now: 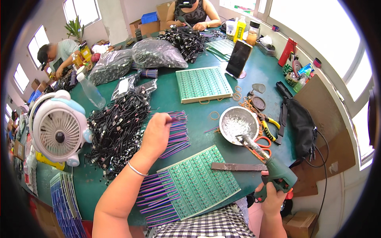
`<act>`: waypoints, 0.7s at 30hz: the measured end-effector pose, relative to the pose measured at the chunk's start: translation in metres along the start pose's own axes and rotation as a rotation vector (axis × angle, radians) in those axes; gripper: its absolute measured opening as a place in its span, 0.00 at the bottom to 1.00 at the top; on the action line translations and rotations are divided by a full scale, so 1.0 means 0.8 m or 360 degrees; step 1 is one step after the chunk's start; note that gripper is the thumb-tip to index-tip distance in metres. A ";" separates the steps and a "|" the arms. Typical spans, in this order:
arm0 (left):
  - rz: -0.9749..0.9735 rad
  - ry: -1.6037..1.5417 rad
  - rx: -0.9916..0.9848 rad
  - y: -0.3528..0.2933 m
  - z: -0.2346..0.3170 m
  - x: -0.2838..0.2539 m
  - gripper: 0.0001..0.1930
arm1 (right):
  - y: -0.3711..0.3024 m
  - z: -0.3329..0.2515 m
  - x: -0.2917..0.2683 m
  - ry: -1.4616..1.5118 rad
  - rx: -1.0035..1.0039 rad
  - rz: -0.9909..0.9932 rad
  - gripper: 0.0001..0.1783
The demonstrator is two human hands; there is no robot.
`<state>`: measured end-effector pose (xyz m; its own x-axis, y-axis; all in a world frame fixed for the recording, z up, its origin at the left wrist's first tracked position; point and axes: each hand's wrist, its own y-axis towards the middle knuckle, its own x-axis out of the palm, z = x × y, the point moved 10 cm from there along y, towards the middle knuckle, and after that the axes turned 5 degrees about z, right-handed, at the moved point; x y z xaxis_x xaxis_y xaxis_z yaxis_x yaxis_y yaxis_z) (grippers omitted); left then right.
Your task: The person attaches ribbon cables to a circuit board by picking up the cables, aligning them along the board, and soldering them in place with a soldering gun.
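My right hand is wrapped round the handle of a green soldering gun. The gun's grey tip reaches over the near rim of a metal bowl of white flakes. Closed fingers of my left hand pinch at the upper end of a bundle of purple and blue wires on the table; how many they hold is hidden. Before me lies a green circuit board panel, with rows of similar wires along its left side. A flat metal bar rests across its upper right part.
Left of my arm are a heap of black cables and a white fan. Farther back stand stacked panels and a propped phone. Pliers and scissors lie beside the bowl. Two people work at the far side.
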<state>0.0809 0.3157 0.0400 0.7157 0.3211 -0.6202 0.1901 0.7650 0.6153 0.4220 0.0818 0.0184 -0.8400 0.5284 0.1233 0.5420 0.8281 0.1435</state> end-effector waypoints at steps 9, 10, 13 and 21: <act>0.0277 -0.1234 -0.0728 -0.103 -0.042 -0.070 0.17 | -0.003 -0.002 0.021 -0.0070 -0.0050 -0.0019 0.25; 0.0305 -0.1322 -0.0792 -0.112 -0.044 -0.067 0.16 | -0.005 0.000 0.026 -0.0079 -0.0031 -0.0048 0.25; 0.0273 -0.1402 -0.0896 -0.129 -0.050 -0.060 0.18 | -0.010 -0.001 0.033 -0.0053 -0.0039 -0.0085 0.26; 0.0261 -0.1422 -0.1092 -0.142 -0.066 -0.051 0.11 | -0.027 -0.006 0.039 -0.0062 -0.0085 -0.0107 0.27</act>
<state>-0.0055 0.2455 -0.0303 0.9731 0.1426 0.1810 -0.1608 0.9828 0.0905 0.3842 0.0796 0.0239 -0.8745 0.4795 0.0734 0.4838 0.8514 0.2027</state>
